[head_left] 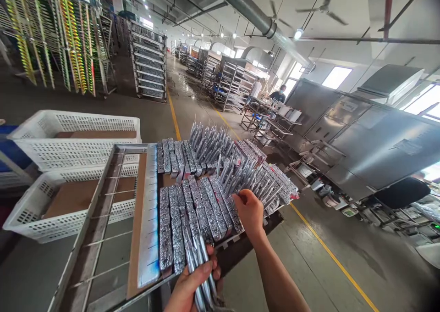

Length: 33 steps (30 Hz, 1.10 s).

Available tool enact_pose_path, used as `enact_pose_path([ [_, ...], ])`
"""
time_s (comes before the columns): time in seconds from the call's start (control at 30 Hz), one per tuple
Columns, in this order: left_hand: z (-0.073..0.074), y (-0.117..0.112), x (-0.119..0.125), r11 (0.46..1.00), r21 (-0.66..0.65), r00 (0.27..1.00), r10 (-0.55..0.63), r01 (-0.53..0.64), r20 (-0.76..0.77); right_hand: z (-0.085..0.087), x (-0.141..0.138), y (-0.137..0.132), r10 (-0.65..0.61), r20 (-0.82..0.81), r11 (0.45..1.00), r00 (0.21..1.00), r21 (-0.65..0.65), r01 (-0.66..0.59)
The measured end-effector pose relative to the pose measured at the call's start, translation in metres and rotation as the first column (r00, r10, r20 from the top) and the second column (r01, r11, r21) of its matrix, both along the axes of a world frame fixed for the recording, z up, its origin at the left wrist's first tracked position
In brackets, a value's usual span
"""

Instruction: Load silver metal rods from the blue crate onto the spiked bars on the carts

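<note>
My left hand (197,280) is closed around a bundle of slim, silver, pointed sticks (195,243), tips up, at the bottom middle. My right hand (250,208) is curled in a pinch at the right end of the near row of silver-speckled blocks (192,206). What its fingers hold, if anything, is hidden. Just beyond it, many similar silver sticks (240,176) stand upright among the blocks. Another dense cluster of sticks (211,140) rises from the far row. At the left of the blocks lies a white foam bar (148,220) with slits along it.
A metal rack frame (91,229) with crosswise rods carries the blocks. On the left, two white perforated crates (85,151) hold brown cardboard. Tall tray racks (149,62) stand behind. At right are large metal cabinets (378,142); two people (277,95) are far off.
</note>
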<state>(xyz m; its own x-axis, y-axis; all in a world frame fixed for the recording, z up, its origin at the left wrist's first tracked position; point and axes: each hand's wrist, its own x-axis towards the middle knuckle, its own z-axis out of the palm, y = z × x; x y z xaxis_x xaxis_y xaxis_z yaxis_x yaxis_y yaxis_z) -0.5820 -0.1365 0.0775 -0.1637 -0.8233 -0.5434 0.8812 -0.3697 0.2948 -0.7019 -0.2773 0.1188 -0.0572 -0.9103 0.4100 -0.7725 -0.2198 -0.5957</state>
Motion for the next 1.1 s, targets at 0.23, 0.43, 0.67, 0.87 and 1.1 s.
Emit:
enact_pose_path([
  [0.23, 0.003, 0.000, -0.002, 1.000, -0.006, 1.000, 0.013, -0.013, -0.004, 0.052, -0.003, 0.023, 0.233, 0.303, 0.965, 0.924, 0.047, -0.258],
  [0.43, 0.008, 0.001, -0.003, 0.997, 0.076, 1.000, 0.013, -0.014, 0.017, 0.060, -0.003, 0.053, 0.535, 0.528, 0.531, 0.659, 0.397, -0.749],
  [0.67, 0.002, -0.001, -0.008, 1.000, 0.008, 0.999, 0.001, -0.001, 0.046, 0.026, 0.008, 0.061, 0.560, 0.479, 0.551, 0.676, 0.394, -0.736],
  [0.87, -0.001, -0.002, -0.005, 0.997, -0.034, 0.997, 0.064, -0.066, -0.049, 0.020, 0.000, 0.026, 0.296, 0.534, 0.868, 0.792, 0.195, -0.456],
  [1.1, 0.002, 0.003, 0.008, 0.993, -0.117, 0.997, -0.008, -0.001, -0.075, 0.007, 0.023, -0.014, 0.204, 0.445, 0.923, 0.872, 0.210, -0.323],
])
